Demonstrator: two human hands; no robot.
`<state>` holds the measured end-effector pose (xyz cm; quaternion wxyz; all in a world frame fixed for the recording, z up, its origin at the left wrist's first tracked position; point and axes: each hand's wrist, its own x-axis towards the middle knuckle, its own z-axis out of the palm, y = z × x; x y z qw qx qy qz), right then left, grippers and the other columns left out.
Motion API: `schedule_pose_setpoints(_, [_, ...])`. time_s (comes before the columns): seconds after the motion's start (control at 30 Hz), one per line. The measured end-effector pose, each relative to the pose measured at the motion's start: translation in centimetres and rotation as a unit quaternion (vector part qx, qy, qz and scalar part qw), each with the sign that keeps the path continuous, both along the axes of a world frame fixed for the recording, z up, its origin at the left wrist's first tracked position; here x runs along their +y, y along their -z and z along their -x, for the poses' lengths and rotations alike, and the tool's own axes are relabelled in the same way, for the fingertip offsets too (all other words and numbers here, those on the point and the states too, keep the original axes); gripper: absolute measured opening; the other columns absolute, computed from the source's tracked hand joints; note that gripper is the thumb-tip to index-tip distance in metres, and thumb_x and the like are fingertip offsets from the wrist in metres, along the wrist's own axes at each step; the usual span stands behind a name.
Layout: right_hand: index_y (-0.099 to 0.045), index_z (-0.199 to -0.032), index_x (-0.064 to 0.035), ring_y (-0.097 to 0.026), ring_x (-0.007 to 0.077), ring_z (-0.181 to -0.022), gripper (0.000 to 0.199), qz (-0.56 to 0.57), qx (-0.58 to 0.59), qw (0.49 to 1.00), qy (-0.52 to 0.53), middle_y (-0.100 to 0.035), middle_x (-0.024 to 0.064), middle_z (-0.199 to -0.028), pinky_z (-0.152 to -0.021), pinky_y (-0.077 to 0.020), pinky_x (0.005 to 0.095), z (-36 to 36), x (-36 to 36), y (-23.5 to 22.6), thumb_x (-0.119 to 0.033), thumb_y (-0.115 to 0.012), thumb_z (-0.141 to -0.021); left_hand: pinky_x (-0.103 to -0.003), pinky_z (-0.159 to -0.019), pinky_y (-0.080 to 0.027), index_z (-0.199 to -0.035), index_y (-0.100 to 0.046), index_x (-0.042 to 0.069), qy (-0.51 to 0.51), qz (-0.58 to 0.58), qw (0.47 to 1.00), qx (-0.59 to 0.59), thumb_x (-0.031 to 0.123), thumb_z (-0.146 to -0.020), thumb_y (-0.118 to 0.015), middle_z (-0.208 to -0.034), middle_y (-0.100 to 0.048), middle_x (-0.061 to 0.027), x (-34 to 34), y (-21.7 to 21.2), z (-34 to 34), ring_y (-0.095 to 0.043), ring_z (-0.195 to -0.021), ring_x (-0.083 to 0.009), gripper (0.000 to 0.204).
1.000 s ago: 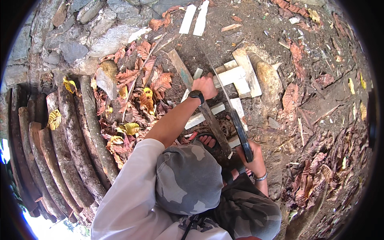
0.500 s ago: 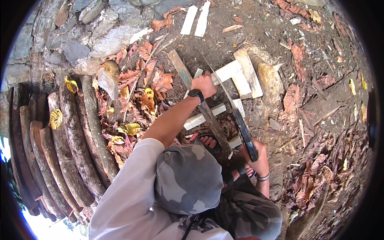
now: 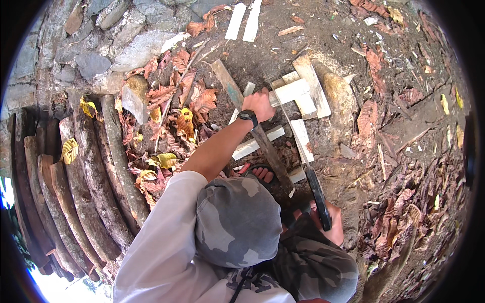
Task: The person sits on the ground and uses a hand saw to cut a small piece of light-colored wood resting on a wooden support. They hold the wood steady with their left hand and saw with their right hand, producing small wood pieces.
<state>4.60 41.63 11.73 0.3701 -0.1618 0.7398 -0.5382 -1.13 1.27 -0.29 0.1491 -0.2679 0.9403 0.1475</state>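
Observation:
My left hand (image 3: 258, 104), with a black watch at its wrist, is closed around the near end of a pale piece of wood (image 3: 293, 91). Below that hand, a weathered plank (image 3: 273, 156) slants down toward my feet. In my right hand (image 3: 332, 224) is the black handle of a hand saw (image 3: 317, 194), held low beside my knee. Its long thin blade reaches up and away, crossing the pale wood just right of my left hand. Teeth are too fine to make out. Under the blade lies a short pale board (image 3: 302, 140).
A flat board (image 3: 311, 86) leans by a log (image 3: 337, 93) at the right. Two pale strips (image 3: 235, 21) lie at the far side. Stacked logs (image 3: 93, 171) fill the left, below a stone wall (image 3: 136, 48). Dry leaves (image 3: 202, 101) litter the ground.
My right hand has drawn the saw back toward my body, so its handle now sits lower. My left hand stays in place on the pale wood.

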Motion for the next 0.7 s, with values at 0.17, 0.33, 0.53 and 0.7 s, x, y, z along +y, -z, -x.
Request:
schedule_pose_setpoints(0.17, [-0.06, -0.084, -0.0002, -0.055, 0.0228, -0.06, 0.017, 0.043, 0.096, 0.992, -0.068, -0.057, 0.0102, -0.069, -0.06, -0.0452, 0.035, 3.3, -8.2, 4.0, -0.006, -0.076, -0.085, -0.048, -0.082, -0.06, -0.115, -0.058, -0.006, 0.0, 0.005, 1.0, -0.01, 0.028, -0.078, -0.073, -0.1, -0.072, -0.0295, -0.1, -1.0, -0.4, -0.073, -0.093, -0.0416, 0.052])
schedule_pose_setpoints(0.33, [-0.065, -0.091, 0.0002, -0.062, 0.0245, -0.064, 0.017, -0.018, 0.034, 0.996, -0.081, -0.062, 0.0133, -0.075, -0.062, -0.0488, 0.0362, 2.0, -2.3, 2.0, -0.007, -0.077, -0.084, -0.048, -0.082, -0.06, -0.115, -0.058, -0.006, -0.01, -0.003, 1.0, -0.006, 0.026, -0.078, -0.073, -0.101, -0.072, -0.029, -0.2, -0.8, -0.1, -0.073, -0.094, -0.042, 0.051])
schedule_pose_setpoints(0.53, [-0.067, -0.094, 0.0011, -0.064, 0.0233, -0.069, 0.017, -0.024, -0.038, 0.996, -0.076, -0.065, 0.0139, -0.079, -0.066, -0.0493, 0.0365, -0.5, 5.5, -0.3, -0.005, -0.077, -0.081, -0.048, -0.082, -0.06, -0.114, -0.057, -0.007, -0.001, 0.0, 1.0, -0.005, 0.024, -0.078, -0.071, -0.101, -0.072, -0.029, -0.3, -0.8, -0.1, -0.073, -0.094, -0.042, 0.05])
schedule_pose_setpoints(0.7, [-0.065, -0.09, 0.0015, -0.062, 0.0275, -0.063, 0.015, -0.002, 0.087, 0.993, -0.079, -0.061, 0.0145, -0.073, -0.063, -0.0488, 0.0368, 2.7, -4.6, 3.0, -0.007, -0.076, -0.084, -0.048, -0.081, -0.06, -0.114, -0.057, -0.006, -0.001, 0.008, 1.0, 0.005, 0.026, -0.078, -0.072, -0.1, -0.072, -0.0282, 0.0, -0.4, -0.3, -0.073, -0.093, -0.0415, 0.051])
